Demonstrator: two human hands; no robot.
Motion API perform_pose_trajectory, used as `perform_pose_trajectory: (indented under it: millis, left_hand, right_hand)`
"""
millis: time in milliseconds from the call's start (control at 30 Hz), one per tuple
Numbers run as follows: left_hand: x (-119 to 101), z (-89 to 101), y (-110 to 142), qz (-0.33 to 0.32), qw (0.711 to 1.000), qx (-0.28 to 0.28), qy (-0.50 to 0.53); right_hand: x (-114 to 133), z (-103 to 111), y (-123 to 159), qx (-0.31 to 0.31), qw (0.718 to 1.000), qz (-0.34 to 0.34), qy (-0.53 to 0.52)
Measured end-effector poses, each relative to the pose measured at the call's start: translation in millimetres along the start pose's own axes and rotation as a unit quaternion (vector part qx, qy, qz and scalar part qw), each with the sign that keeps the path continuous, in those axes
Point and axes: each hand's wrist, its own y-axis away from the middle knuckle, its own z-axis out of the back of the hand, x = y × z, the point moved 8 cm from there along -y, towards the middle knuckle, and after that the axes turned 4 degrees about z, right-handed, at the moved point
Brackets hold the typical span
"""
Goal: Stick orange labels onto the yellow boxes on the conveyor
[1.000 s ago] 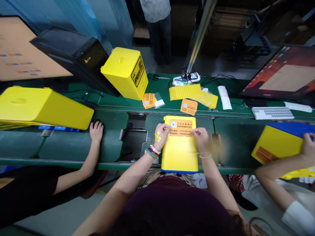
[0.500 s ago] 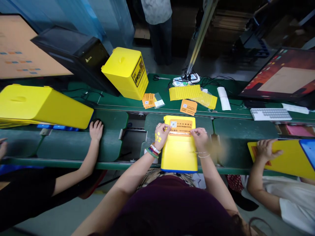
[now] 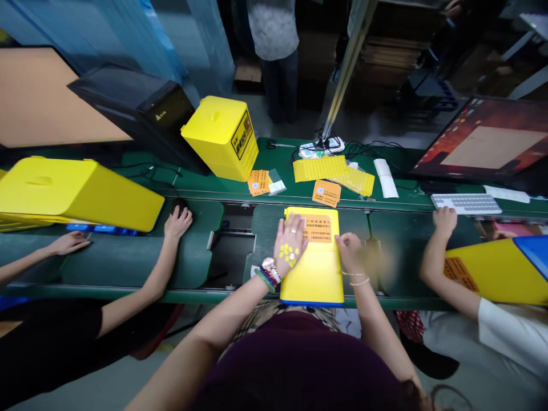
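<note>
A yellow bin [image 3: 312, 274] with a blue rim lies on the bench in front of me. On its upper face sits an orange label [image 3: 319, 228] with black printing, its left part covered by my fingers. My left hand [image 3: 290, 242] lies flat there, fingers stretched out, with small yellow round dots on its back and bracelets at the wrist. At the bin's right edge, beside the label, is my right hand [image 3: 351, 251], fingers curled together; whatever is between them is hidden.
Behind the bin lie more orange labels [image 3: 326, 193], yellow sticker sheets [image 3: 321, 168] and scissors [image 3: 278, 144]. Another yellow bin [image 3: 222, 137] stands at back left. Co-workers' hands are on both sides, one near a keyboard [image 3: 466, 203], another near a yellow bin [image 3: 85, 191].
My left hand has gone from pinching the label's left edge to lying flat on it. My right fingers have left the label's right edge, and the label now lies flat against the bin.
</note>
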Motion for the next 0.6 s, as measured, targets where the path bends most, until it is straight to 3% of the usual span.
perform_pose_trajectory:
  millis: [67, 133, 233, 300, 367, 433, 500, 600]
  left_hand:
    - [-30, -15.5, -4, -0.07, 0.996, 0.057, 0.011]
    - [-49, -26.5, -12, -0.089, 0.993, 0.079, 0.024]
    - [-56, -30.4, -25, -0.075, 0.994, 0.068, 0.03]
    - [-47, -26.4, -28, -0.061, 0.996, 0.055, 0.03]
    - [-23, -17.4, -26, -0.019, 0.999, 0.03, 0.029]
    - [14, -6.8, -17, 0.055, 0.998, 0.001, 0.037]
    - [58, 1.5, -3, 0.124, 0.99, -0.018, 0.064]
    - [119, 6.9, 21, 0.158, 0.978, -0.028, 0.136]
  right_hand:
    - [-13, -2, 7, 0.004, 0.999, -0.026, -0.041]
    - [-25, -4, 15, 0.004, 0.996, -0.055, -0.071]
    - [-40, -11, 23, 0.015, 0.99, -0.084, -0.113]
    - [-46, -19, 27, 0.034, 0.985, -0.095, -0.139]
    - [-47, -27, 31, 0.049, 0.98, -0.106, -0.159]
    - [-39, -32, 33, 0.051, 0.98, -0.102, -0.166]
    - [-21, -37, 33, 0.059, 0.983, -0.061, -0.166]
    - [8, -58, 29, 0.108, 0.974, 0.029, -0.196]
